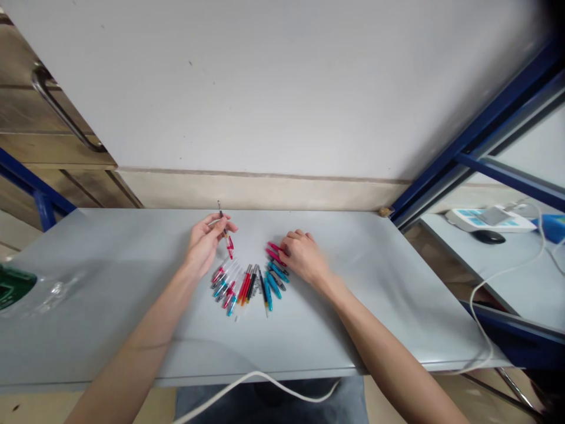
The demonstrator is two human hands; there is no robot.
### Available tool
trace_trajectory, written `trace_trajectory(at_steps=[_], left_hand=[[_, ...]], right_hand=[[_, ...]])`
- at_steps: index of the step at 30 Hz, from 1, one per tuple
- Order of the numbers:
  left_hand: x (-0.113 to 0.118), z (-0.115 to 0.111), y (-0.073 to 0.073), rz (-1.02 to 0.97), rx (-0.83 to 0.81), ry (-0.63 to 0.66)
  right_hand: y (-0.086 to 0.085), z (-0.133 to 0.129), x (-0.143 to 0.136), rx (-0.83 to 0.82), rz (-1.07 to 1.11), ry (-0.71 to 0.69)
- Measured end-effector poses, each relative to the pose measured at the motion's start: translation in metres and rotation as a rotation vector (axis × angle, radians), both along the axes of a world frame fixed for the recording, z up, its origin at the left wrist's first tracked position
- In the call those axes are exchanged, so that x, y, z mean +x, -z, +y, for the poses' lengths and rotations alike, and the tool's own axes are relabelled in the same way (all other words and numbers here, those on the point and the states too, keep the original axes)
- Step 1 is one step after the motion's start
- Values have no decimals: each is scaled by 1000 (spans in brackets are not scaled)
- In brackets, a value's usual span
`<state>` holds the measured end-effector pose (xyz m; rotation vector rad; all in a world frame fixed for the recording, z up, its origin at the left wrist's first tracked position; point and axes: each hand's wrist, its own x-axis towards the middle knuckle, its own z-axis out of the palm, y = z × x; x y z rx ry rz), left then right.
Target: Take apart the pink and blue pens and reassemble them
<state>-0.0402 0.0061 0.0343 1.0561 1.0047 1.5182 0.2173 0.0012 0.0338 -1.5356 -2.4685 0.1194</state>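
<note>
My left hand (203, 241) pinches a pen (225, 231) with a dark grip and pink end. Its metal tip points up and away from me. My right hand (305, 254) has its fingers curled over a pink pen barrel (273, 255) at the right end of a curved row of pen parts. Turquoise barrels (273, 284) lie just below it. Red refills (245, 287) and black refills (252, 284) fill the middle. Clear tubes with pink or blue ends (223, 280) fan out on the left, below my left hand. Small pieces, too tiny to make out, lie among them.
The grey table (110, 306) meets a white wall (282, 88). At the left edge lies a clear plastic bag with a green print (22, 288). A white cable (265, 377) crosses the front edge. On the right, another table holds a black mouse (488, 237) and a white device (489, 219).
</note>
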Motion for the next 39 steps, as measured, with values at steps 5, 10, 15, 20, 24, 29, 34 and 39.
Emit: trace_trajectory(at_steps=[5, 10, 15, 20, 24, 29, 34, 39], left_hand=[[7, -6, -3, 318, 113, -12], [12, -11, 8, 996, 349, -39], [14, -15, 15, 1365, 529, 11], [14, -15, 13, 1421, 531, -5], [14, -15, 13, 1430, 506, -2], [14, -15, 14, 1399, 517, 4], [13, -14, 16, 1400, 520, 7], [15, -17, 14, 1427, 550, 45]], right_hand=[[-1, 3, 9, 63, 382, 81], [1, 5, 11, 32, 873, 48], [4, 6, 6, -76, 1036, 119], [5, 8, 9, -69, 1019, 112], [6, 10, 11, -67, 1014, 80], [6, 10, 10, -65, 1017, 59], [4, 7, 9, -78, 997, 45], [-1, 1, 6, -59, 953, 1]])
